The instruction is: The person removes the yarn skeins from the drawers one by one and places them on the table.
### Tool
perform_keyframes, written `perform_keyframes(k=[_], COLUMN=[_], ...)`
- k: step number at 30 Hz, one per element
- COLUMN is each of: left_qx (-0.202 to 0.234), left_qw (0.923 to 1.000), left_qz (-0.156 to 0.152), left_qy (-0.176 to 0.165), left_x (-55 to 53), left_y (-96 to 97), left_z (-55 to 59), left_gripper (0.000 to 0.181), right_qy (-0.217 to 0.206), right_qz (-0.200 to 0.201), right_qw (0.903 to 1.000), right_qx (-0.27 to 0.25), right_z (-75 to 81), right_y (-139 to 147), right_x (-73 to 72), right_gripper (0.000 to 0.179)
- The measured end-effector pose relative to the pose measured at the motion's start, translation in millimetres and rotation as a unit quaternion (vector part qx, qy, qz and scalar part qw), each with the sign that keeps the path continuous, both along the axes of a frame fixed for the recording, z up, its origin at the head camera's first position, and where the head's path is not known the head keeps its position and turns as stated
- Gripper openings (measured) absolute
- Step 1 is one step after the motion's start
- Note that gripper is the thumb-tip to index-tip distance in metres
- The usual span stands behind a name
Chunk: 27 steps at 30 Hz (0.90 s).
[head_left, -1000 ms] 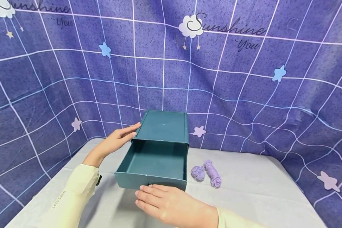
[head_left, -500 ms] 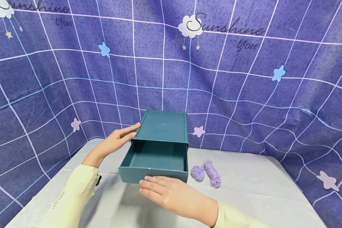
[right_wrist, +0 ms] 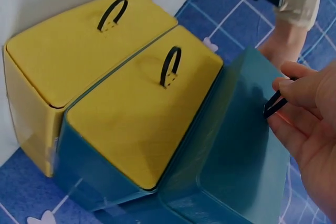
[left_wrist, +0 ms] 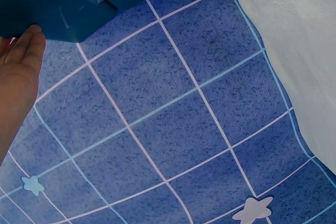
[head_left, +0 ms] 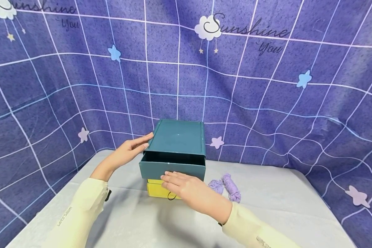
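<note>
A teal drawer [head_left: 155, 170] stands partly pulled out of the top of a stacked drawer unit [head_left: 179, 137]. My right hand [head_left: 192, 191] lies in front of the drawer, its back toward the head camera. In the right wrist view, thumb and a finger pinch the drawer's black loop handle [right_wrist: 273, 103], while other fingers touch the teal front. My left hand [head_left: 128, 153] rests with extended fingers against the unit's left upper edge. Only part of that hand [left_wrist: 21, 77] shows in the left wrist view, beside the teal side wall.
Below are two yellow drawer fronts [right_wrist: 147, 108], [right_wrist: 94, 45], each with a black loop. Right of the unit, a small purple yarn ball [head_left: 216, 186] and a purple yarn skein [head_left: 231, 187] lie on the light cloth [head_left: 266, 206]. A blue-purple grid curtain [head_left: 251, 86] hangs behind.
The teal drawer has slid back into the unit, with my right hand moving along. A yellow front below has come into the head view. My left hand has stayed put.
</note>
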<state>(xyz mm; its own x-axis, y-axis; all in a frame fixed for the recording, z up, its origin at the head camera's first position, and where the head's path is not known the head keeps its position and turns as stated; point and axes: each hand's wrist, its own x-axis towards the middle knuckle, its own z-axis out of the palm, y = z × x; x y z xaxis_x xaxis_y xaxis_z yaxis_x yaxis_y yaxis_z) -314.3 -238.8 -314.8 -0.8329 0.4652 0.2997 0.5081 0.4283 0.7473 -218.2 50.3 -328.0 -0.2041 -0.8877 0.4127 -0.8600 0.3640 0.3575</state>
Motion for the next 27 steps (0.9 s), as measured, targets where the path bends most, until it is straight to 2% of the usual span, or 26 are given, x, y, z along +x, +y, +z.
perform_keyframes(k=[8, 13, 17, 22, 27], left_qx=[0.003, 0.002, 0.004, 0.004, 0.003], left_qw=[1.0, 1.0, 1.0, 1.0, 1.0], left_qz=[0.002, -0.003, -0.003, -0.001, 0.001], left_qy=[-0.001, -0.004, -0.002, -0.006, -0.007], left_x=[-1.9, -1.3, -1.3, -0.2, -0.5], left_y=[-1.3, -1.2, -0.8, -0.1, -0.4], left_z=[-1.8, -1.8, -1.9, -2.0, -1.9], left_gripper=[0.052, 0.052, 0.052, 0.052, 0.052], right_qy=[-0.055, -0.071, -0.064, -0.062, -0.038], right_qz=[-0.031, -0.03, -0.031, -0.057, -0.068], right_qw=[0.9974, 0.996, 0.9964, 0.996, 0.9968], right_qx=[-0.033, -0.045, -0.045, -0.029, -0.018], right_z=[-1.1, -3.0, -3.9, -5.7, -7.9], right_y=[-3.4, -3.2, -3.4, -4.0, -2.5], right_x=[-23.7, -33.7, -34.8, -31.2, -26.5], right_gripper=[0.047, 0.049, 0.048, 0.047, 0.045])
